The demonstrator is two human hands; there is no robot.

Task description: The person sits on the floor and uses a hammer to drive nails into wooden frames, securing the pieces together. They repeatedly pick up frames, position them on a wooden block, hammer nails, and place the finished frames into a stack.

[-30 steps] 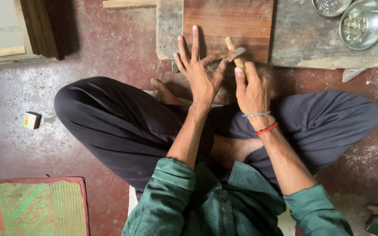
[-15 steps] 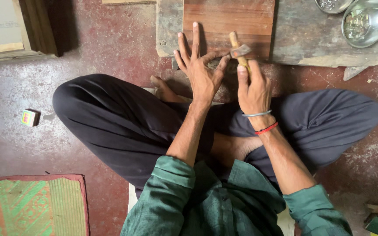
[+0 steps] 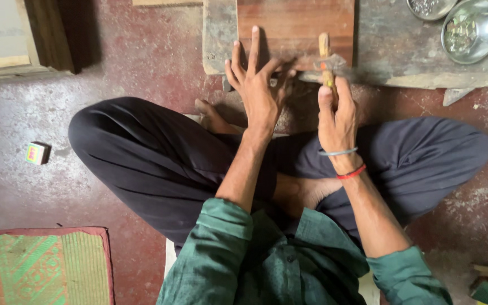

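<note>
Head view: right hand (image 3: 337,113) stays clamped on the wooden-handled tool (image 3: 325,56), now slightly farther up the wooden board (image 3: 295,25), left hand (image 3: 258,85) spread open, steadying the workpiece.

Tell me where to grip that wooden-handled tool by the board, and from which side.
Grip the thin wooden-handled tool low on its handle, from the near side, as the right hand does. Its far end lies over the reddish wooden board, where the left hand steadies the work, so only the near end seems free.
</note>
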